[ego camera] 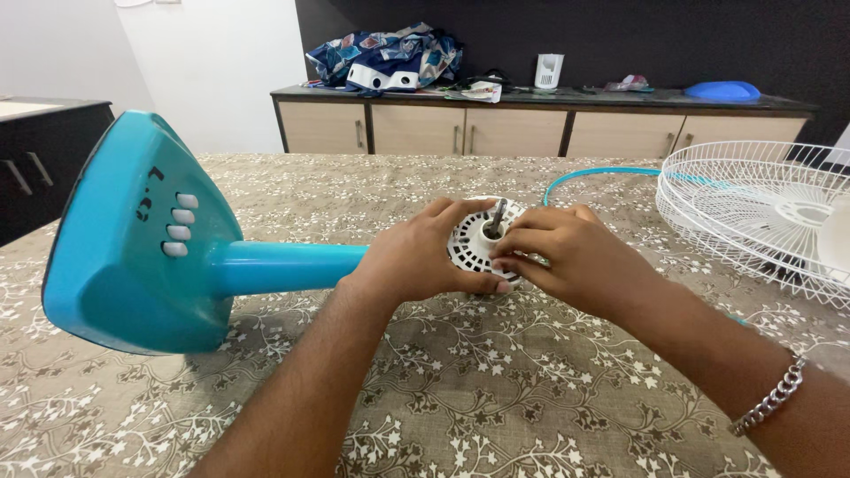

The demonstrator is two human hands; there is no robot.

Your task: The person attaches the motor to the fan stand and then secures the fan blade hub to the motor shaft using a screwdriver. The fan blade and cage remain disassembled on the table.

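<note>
Both hands, left (416,257) and right (558,257), grip clamped round white motor housing (474,243) (shaft up)

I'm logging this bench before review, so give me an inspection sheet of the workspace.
Surface: table under a brown floral cloth.
Job's things: blue fan stand lying on its side; white motor housing with bare shaft.
Clutter: white wire fan guard at the right.
Grippers: left hand grips the housing; right hand fingers touch its face; chain bracelet on the wrist.
Cables: blue cord behind the hands.
Surroundings: sideboard carrying a bundled cloth.
</note>
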